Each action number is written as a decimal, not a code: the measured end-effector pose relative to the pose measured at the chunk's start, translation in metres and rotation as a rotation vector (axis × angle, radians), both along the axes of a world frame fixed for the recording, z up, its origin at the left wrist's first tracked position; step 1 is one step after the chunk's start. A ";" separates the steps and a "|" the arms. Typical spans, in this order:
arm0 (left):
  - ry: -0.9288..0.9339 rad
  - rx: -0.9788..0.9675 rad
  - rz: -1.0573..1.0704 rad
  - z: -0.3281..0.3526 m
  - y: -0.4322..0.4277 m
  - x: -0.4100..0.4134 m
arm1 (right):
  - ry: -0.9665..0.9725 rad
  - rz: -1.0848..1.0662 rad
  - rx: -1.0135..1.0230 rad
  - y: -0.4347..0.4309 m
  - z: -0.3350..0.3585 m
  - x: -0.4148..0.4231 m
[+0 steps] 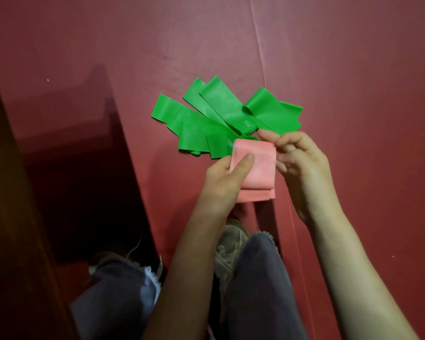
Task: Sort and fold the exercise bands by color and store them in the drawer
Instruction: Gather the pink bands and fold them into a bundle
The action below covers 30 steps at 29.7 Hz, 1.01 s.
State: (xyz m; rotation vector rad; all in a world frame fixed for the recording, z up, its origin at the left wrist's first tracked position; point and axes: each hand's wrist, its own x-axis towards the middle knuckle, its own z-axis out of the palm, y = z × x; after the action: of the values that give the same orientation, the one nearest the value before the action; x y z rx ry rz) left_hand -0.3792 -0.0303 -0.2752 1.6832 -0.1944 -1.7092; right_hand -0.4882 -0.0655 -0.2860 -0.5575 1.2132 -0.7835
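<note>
A folded pink exercise band [258,173] is held above the red surface. My left hand [225,182] grips its left side, with the thumb pressed flat on top. My right hand [302,163] pinches the band's upper right corner with curled fingers. Just beyond the pink band, several green bands [221,116] lie loose and overlapping in a fan on the red surface [353,69].
A dark open recess [84,192] with a reddish-brown edge drops away at the left. My legs in grey trousers [260,290] and a shoe [231,239] are below the hands. A raised seam [260,52] runs down the red surface right of the green bands.
</note>
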 end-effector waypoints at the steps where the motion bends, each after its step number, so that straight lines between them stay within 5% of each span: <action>1: -0.011 -0.015 0.005 0.000 0.000 0.000 | 0.004 -0.020 0.031 0.001 -0.001 0.000; 6: -0.027 -0.136 0.085 -0.001 -0.001 0.002 | 0.147 0.244 0.185 0.012 0.004 0.000; 8: -0.031 -0.176 0.075 -0.003 -0.004 -0.001 | 0.176 0.197 0.172 0.011 0.014 0.001; 12: -0.026 -0.281 0.029 0.012 -0.018 -0.015 | 0.336 0.144 0.113 -0.004 0.045 -0.003; 24: 0.088 -0.339 0.214 0.144 -0.045 -0.019 | 0.393 0.254 -0.147 -0.030 0.179 0.006; 30: -0.158 -0.441 0.240 0.210 -0.027 -0.002 | 0.349 0.257 -0.221 -0.010 0.241 0.022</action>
State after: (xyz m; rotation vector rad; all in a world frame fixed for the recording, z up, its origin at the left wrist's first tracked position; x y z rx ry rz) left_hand -0.3813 -0.0574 -0.0652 1.4432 -0.3954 -1.2486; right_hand -0.4661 -0.0751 -0.0454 -1.0439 1.3459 -0.6183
